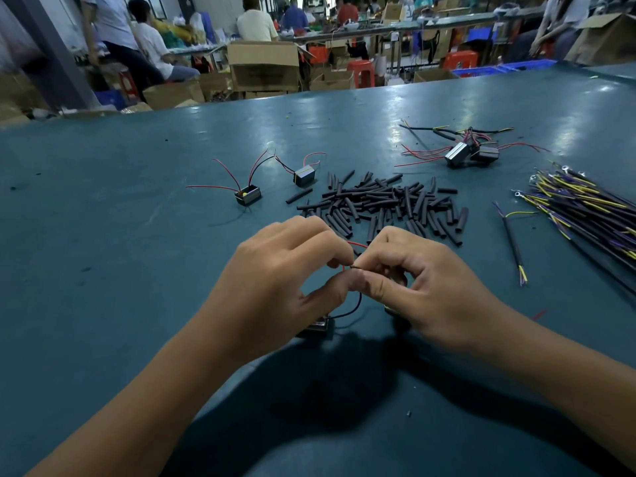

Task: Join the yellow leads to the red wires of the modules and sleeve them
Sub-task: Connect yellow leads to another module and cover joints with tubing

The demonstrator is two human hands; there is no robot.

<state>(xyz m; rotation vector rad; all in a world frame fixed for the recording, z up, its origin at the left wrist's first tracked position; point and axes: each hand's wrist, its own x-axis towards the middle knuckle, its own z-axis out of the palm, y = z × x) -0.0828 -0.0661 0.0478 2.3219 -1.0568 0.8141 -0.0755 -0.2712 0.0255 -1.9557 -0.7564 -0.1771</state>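
Left hand: thumb and forefinger pinch the red wire at the join.
Right hand: fingertips pinch the twisted splice from the other side, touching the left tips; the yellow lead is hidden.
Module: lies below the left fingers.
Twist: probably best kept tight and slim for sleeving.
Sleeves: loose pile just beyond the fingers.
Leads: bundle well off past the right hand.

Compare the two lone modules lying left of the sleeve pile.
The left module lies open side up, showing a yellow spot inside; the right module shows a closed grey face with a yellow edge. The left module sits nearer the person, the right one nearer the sleeve pile. Both trail unjoined red and black wires.
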